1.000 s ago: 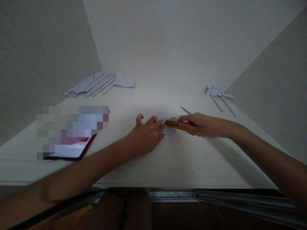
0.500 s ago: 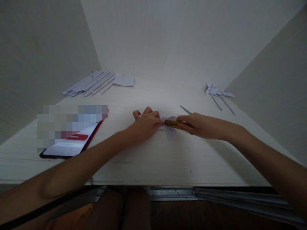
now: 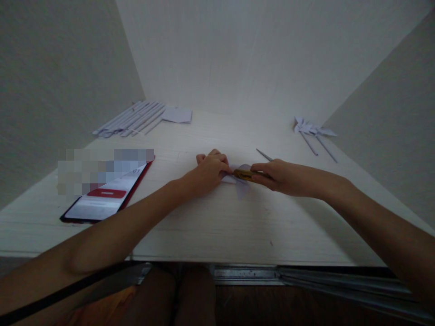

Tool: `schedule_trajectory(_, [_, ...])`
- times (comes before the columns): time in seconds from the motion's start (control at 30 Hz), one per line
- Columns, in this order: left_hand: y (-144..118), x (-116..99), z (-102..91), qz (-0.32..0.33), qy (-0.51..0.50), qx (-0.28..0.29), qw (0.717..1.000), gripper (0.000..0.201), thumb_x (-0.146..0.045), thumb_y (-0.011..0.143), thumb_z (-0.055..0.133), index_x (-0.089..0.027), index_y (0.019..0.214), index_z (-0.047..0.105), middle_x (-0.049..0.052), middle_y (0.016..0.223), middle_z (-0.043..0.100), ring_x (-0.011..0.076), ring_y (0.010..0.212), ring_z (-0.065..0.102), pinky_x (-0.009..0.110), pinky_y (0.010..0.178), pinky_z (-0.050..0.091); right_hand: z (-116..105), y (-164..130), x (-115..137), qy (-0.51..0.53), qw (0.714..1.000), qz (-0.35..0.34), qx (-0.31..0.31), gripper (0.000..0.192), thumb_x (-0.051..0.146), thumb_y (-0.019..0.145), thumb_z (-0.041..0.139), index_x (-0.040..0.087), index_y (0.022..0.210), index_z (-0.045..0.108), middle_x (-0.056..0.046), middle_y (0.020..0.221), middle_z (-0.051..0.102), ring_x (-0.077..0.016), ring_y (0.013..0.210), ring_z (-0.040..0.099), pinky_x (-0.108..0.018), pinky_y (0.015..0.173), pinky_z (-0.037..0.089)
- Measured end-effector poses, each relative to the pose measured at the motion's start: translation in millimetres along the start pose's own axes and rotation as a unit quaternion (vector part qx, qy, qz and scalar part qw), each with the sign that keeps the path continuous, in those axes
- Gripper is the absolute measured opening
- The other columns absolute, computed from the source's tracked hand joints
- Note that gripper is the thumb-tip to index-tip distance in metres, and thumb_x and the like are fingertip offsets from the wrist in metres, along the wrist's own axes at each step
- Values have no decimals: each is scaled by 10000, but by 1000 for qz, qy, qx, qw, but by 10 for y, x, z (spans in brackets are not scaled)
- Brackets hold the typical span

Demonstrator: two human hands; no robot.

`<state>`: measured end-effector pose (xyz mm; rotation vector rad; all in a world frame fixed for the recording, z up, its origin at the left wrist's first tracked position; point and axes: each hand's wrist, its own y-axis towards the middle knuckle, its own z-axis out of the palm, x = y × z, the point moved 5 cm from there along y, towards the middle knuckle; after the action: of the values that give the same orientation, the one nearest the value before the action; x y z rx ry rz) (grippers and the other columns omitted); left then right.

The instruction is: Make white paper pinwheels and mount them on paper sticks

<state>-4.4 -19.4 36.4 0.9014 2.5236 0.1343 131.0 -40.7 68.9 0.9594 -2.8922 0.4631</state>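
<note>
Both my hands meet mid-bench: my left hand point(image 3: 210, 168) curls shut, pressing the folded white paper point(image 3: 242, 186) down. My right hand point(image 3: 277, 174) closes around a yellow cutter point(image 3: 244, 174) touching that paper.

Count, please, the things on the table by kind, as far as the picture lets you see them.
Finished paper pinwheels, far right: 2
Folded paper under both hands: 1
Yellow tool in right hand: 1
Phone: 1
Loose paper sheet: 1
Paper stick bundle, sticks uncountable: 1
Total: 7

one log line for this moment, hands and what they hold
left hand: pressing folded paper | right hand: gripping yellow tool on paper | phone left
</note>
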Motion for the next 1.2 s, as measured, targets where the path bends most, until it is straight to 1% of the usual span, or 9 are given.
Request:
schedule_trajectory(0.17, [-56, -24, -23, 90, 0, 2, 996, 290, -61, 760, 428, -195, 826, 677, 33, 960, 643, 192, 984, 485, 378, 834, 335, 9, 4, -26, -6, 1000, 9, 4, 377, 427, 873, 287, 174, 849, 566, -42, 688, 590, -89, 512, 445, -224, 487, 265])
schedule_trajectory(0.23, [-52, 2, -36, 84, -18, -11, 996, 244, -116, 774, 447, -185, 812, 678, 32, 921, 652, 182, 948, 505, 351, 818, 361, 15, 0, -38, -7, 1000, 17, 7, 385, 440, 872, 283, 176, 857, 564, -36, 673, 583, -85, 498, 436, -220, 477, 258])
schedule_trajectory(0.33, [-15, 58, -45, 34, -46, -28, 998, 217, -198, 793, 460, -177, 794, 676, 33, 875, 656, 188, 925, 514, 333, 776, 386, 22, -14, -48, -10, 1000, 24, 9, 389, 445, 872, 281, 177, 865, 563, -26, 642, 569, -78, 473, 420, -216, 463, 247])
schedule_trajectory(0.43, [10, 58, -44, 20, -53, -21, 998, 237, -247, 818, 443, -168, 830, 666, 48, 891, 646, 195, 929, 509, 335, 757, 378, 19, -26, -49, -9, 1000, 20, 6, 381, 437, 874, 282, 181, 872, 564, -19, 631, 563, -78, 467, 420, -214, 461, 243])
schedule_trajectory(0.63, [-57, 7, -54, 90, -9, 15, 996, 312, -291, 875, 364, -190, 841, 657, 48, 967, 634, 192, 980, 473, 366, 797, 268, -10, -9, -37, 1, 1000, -2, 1, 378, 436, 870, 301, 177, 868, 577, -8, 590, 553, -85, 463, 423, -221, 481, 257])
schedule_trajectory(0.83, [-143, 38, -53, 132, 20, -6, 991, 327, -331, 904, 306, -234, 998, 604, 26, 1018, 634, 186, 1066, 431, 383, 851, 176, -36, 13, -25, 8, 1000, -14, 5, 403, 453, 870, 288, 177, 851, 582, 6, 544, 531, -85, 441, 411, -226, 497, 268])
schedule_trajectory(0.93, [-157, 27, -48, 153, 20, -7, 988, 328, -338, 905, 301, -228, 1049, 575, 35, 1069, 617, 182, 1094, 420, 373, 871, 174, -35, 17, -48, 1, 1000, -10, 9, 375, 423, 871, 299, 174, 838, 576, 6, 548, 526, -81, 438, 409, -223, 490, 263])
schedule_trajectory(1.1, [-147, 35, -35, 168, 2, 40, 985, 382, -336, 916, 242, -206, 1071, 566, 57, 1101, 604, 181, 1091, 439, 367, 893, 187, -27, 22, -62, -3, 1000, -10, 13, 348, 406, 869, 313, 171, 829, 566, 9, 541, 517, -77, 436, 402, -219, 482, 254])
schedule_trajectory(1.2, [-152, 48, -47, 163, 5, 54, 985, 407, -329, 921, 209, -209, 1083, 562, 61, 1114, 598, 191, 1111, 430, 384, 904, 179, -29, 22, -51, 0, 1000, -10, 16, 360, 414, 870, 303, 172, 813, 562, 12, 529, 507, -73, 423, 388, -219, 472, 248])
